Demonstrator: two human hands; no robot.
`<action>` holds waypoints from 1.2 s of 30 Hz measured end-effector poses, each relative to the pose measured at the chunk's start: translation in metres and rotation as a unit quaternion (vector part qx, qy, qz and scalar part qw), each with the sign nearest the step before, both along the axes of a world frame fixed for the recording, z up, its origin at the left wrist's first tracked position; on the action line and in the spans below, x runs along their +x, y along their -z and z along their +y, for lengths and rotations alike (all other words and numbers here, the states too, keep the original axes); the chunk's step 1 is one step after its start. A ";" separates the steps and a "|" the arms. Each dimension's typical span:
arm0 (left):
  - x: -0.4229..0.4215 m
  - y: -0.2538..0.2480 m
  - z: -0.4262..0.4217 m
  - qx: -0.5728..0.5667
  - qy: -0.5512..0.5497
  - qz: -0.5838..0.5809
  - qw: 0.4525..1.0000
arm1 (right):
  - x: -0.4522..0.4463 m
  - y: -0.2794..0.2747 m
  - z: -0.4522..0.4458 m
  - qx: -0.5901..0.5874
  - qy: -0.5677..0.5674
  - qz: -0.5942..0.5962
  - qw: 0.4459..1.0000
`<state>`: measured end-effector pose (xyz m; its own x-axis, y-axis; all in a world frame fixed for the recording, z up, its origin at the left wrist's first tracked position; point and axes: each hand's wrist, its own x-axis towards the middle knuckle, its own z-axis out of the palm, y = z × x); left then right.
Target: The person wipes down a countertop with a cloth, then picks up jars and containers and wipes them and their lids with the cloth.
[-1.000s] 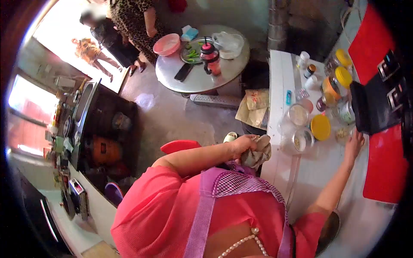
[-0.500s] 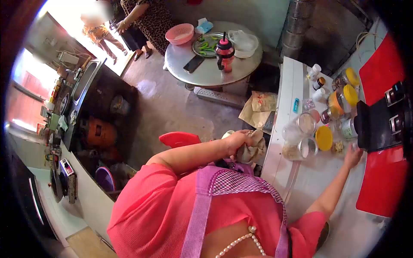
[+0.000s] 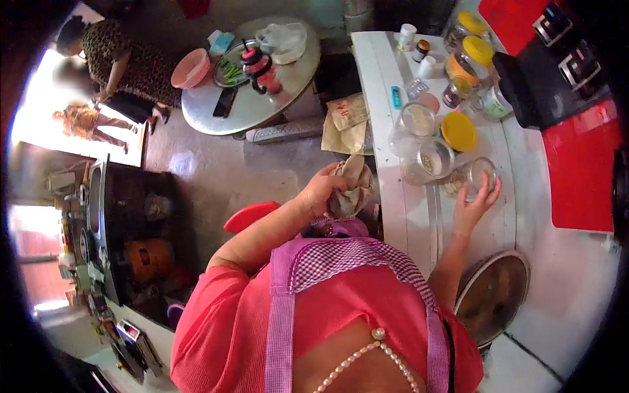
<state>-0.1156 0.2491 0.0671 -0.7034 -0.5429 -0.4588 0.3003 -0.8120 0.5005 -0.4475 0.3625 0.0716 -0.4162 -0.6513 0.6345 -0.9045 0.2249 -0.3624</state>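
Observation:
My left hand (image 3: 321,190) is closed around a crumpled grey-brown cloth (image 3: 354,191), held in front of the apron near the counter's edge. My right hand (image 3: 476,206) reaches over the white counter (image 3: 409,219), its fingers curled on a clear glass jar (image 3: 481,171) with small pale contents beside or inside it; I cannot tell which. Left of that jar lie another clear jar (image 3: 429,160) and an open-topped clear jar (image 3: 416,121). A yellow lid (image 3: 458,131) rests just beyond them.
Yellow-lidded jars (image 3: 477,51) and small bottles (image 3: 407,36) stand farther along the counter, beside a black rack (image 3: 534,92). A round lid-like object (image 3: 495,298) is near my right elbow. A metal table (image 3: 282,105) and two people (image 3: 98,121) are beyond.
My view has turned, so the counter appears farther left and higher. My right hand has come from beside the black rack to nearer me, on the jar. The cloth stays in my left hand.

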 end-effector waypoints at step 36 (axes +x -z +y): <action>-0.031 -0.034 -0.004 -0.001 -0.078 -0.103 0.992 | -0.228 -0.008 -0.178 0.059 -0.001 0.118 0.991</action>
<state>-0.1467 0.2448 0.1013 -0.5022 -0.6396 -0.5820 0.3145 -0.7620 0.5660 -0.6759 0.1844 0.0791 -0.2628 -0.7272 0.6341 -0.9617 0.2501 -0.1117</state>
